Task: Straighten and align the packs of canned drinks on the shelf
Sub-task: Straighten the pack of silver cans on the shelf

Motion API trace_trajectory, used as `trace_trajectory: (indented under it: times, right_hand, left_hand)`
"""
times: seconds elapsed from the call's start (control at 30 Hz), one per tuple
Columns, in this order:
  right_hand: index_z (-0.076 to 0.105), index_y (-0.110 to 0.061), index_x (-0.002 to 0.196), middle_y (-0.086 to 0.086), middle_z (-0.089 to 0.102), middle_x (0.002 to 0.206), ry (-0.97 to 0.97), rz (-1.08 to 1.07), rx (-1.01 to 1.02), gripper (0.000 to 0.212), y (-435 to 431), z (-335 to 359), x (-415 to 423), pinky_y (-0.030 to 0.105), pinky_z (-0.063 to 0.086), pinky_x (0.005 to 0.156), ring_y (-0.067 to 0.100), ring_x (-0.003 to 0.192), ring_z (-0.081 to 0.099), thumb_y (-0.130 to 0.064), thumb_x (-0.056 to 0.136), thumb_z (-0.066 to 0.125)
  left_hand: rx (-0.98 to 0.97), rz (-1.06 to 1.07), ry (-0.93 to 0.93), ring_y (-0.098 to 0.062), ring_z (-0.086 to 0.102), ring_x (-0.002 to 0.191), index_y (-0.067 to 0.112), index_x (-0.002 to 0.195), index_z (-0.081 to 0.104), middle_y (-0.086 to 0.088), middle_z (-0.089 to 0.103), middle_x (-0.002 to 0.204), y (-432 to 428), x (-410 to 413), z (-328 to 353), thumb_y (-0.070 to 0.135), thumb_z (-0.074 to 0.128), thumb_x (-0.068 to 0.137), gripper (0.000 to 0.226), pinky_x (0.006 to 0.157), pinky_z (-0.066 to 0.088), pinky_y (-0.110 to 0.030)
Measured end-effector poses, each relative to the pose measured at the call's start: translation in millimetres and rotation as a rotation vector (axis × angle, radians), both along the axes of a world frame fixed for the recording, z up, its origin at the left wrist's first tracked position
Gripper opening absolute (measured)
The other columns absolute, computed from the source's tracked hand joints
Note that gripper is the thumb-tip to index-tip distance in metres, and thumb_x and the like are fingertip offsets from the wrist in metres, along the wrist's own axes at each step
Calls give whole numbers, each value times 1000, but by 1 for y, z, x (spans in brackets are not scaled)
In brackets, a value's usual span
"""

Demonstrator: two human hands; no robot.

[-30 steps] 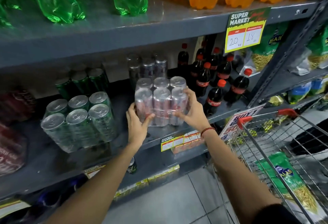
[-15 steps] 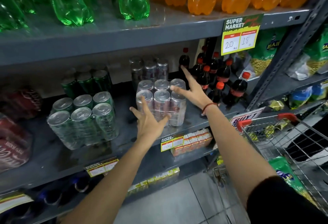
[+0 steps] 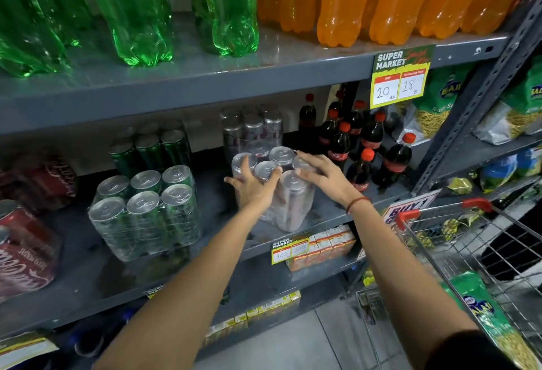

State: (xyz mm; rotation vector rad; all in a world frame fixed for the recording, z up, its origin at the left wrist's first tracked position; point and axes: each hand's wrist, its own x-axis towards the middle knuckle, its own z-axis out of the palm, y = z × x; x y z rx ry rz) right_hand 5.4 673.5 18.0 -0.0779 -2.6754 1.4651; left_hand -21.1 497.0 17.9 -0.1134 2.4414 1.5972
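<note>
A shrink-wrapped pack of silver cans [image 3: 293, 202] stands on the middle shelf [image 3: 325, 215], turned askew with one corner toward the front edge. My left hand [image 3: 252, 186] grips its left front side. My right hand [image 3: 322, 177] lies over its top right cans with the fingers spread. A second silver pack [image 3: 252, 129] stands behind it. To the left, a pack of green cans [image 3: 146, 211] sits near the shelf front, with another green pack [image 3: 152, 149] behind.
Red cola can packs [image 3: 26, 252] lie at the far left. Small cola bottles [image 3: 366, 146] stand close to the right of the silver pack. A wire shopping cart [image 3: 475, 252] is at the lower right. Large green bottles [image 3: 137, 17] and orange bottles [image 3: 352, 2] fill the shelf above.
Both hands had lifted off the silver pack with fingers spread; now they are back on it, and the pack has turned so a corner faces forward.
</note>
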Motion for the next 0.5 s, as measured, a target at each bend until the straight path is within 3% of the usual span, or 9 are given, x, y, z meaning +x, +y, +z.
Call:
trace_trajectory:
  times: [0.07, 0.13, 0.23, 0.3, 0.37, 0.43, 0.5]
  right_hand:
    - [47, -25, 137, 2, 46, 132, 31, -17, 35, 67, -4, -6, 16, 25, 28, 106, 19, 130, 41, -47, 78, 69]
    - [46, -29, 138, 2, 43, 140, 50, -83, 72, 83, -14, -12, 27, 36, 30, 112, 20, 132, 37, -67, 66, 65]
    - [45, -30, 138, 8, 45, 135, 89, -300, 125, 86, -51, -21, 39, 41, 33, 108, 27, 124, 38, -73, 65, 61]
    - [43, -26, 138, 12, 45, 129, 127, -441, 192, 83, -87, -25, 43, 43, 36, 102, 31, 114, 39, -71, 70, 59]
    - [41, -22, 138, 14, 45, 123, 151, -521, 255, 81, -113, -27, 42, 44, 38, 97, 33, 106, 39, -69, 75, 58]
    - [40, -24, 139, 13, 44, 120, 152, -497, 292, 78, -119, -27, 41, 44, 41, 94, 34, 105, 40, -67, 77, 57]
    - [43, -29, 136, 8, 45, 119, 160, -439, 185, 72, -107, -23, 44, 42, 45, 95, 30, 110, 45, -66, 77, 59]
  left_hand:
    - [-39, -145, 3, -40, 26, 139, 45, 143, 5, -19, -10, 157, -12, -20, -1, 66, 58, 73, 90, 108, 36, -47]
    - [-68, -284, -4, -35, 40, 130, 50, 140, 10, -10, 17, 155, -20, -36, 4, 70, 59, 67, 90, 95, 49, -46]
    - [-42, -417, -15, -24, 47, 123, 45, 140, 20, 1, 39, 143, -26, -55, 9, 54, 60, 79, 74, 83, 53, -40]
    - [-58, -490, -3, -21, 47, 122, 43, 139, 26, 1, 43, 142, -29, -66, 15, 48, 59, 83, 65, 87, 52, -40]
    - [-124, -544, 23, -18, 44, 126, 42, 140, 27, 1, 41, 145, -33, -72, 22, 54, 60, 78, 71, 94, 45, -33]
    - [-158, -557, 28, -15, 38, 132, 36, 144, 26, 1, 37, 150, -36, -74, 24, 55, 60, 77, 77, 101, 34, -25]
    - [-117, -516, 60, -15, 35, 135, 30, 145, 27, -1, 34, 152, -39, -68, 24, 45, 57, 87, 67, 107, 29, -24]
